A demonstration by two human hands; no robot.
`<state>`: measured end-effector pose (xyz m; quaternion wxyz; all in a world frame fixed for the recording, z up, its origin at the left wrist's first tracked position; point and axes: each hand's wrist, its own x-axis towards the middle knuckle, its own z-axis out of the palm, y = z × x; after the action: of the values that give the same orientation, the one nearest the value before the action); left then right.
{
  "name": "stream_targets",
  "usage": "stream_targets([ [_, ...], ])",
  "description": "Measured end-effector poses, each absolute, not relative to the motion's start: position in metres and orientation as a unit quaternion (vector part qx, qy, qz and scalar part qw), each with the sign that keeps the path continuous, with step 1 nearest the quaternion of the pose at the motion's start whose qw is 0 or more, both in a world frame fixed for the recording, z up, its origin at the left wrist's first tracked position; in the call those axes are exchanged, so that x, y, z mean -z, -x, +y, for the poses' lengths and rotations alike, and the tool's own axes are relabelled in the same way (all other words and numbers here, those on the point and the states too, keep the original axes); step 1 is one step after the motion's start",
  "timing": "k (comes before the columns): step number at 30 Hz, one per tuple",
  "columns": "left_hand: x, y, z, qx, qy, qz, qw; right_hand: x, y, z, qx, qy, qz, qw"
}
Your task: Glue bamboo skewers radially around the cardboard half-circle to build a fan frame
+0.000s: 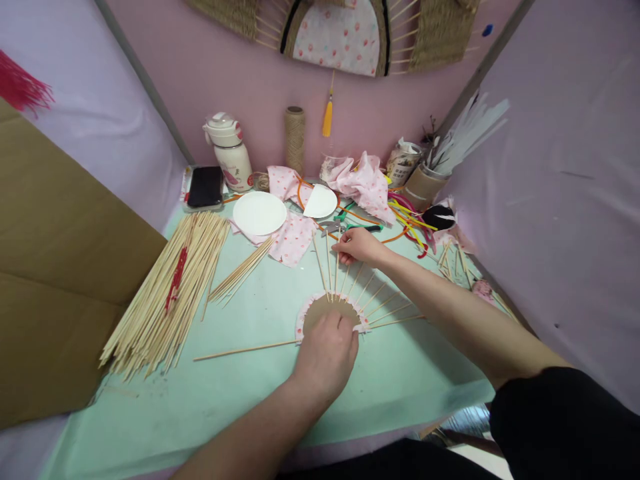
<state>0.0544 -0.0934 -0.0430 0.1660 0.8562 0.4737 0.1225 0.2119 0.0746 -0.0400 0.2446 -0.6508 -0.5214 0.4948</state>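
Note:
A cardboard half-circle [316, 308] edged with pink strawberry-print cloth lies on the table. Thin bamboo sticks [376, 308] fan out from its curved edge, and one more points left from its lower corner. My left hand [327, 353] is closed over the lower part of the half-circle, fingers curled and partly hidden, gripping it. At the far end of an upright stick [337, 267], my right hand [356, 245] pinches the tip between thumb and fingers. Just beyond that hand lie green-handled pliers [367, 228].
A big bundle of bamboo sticks [170, 293] and a smaller bunch [243, 270] lie left. White paper discs [260, 213], cloth scraps [295, 243], a bottle [233, 157], a twine roll [295, 140] and a phone [205, 187] sit behind. A cardboard sheet [60, 280] stands left.

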Motion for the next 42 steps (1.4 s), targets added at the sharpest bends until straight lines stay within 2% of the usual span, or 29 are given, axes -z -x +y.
stream_targets([
  [14, 0.0398, -0.0553, -0.092, -0.093, -0.853, 0.482, 0.179, 0.0414, -0.2109, 0.0779, -0.485, 0.657, -0.535, 0.218],
  [42, 0.043, -0.0536, -0.0931, -0.122, -0.858, 0.475, 0.155, 0.0444, -0.211, 0.0792, -0.451, 0.652, -0.573, 0.207],
])
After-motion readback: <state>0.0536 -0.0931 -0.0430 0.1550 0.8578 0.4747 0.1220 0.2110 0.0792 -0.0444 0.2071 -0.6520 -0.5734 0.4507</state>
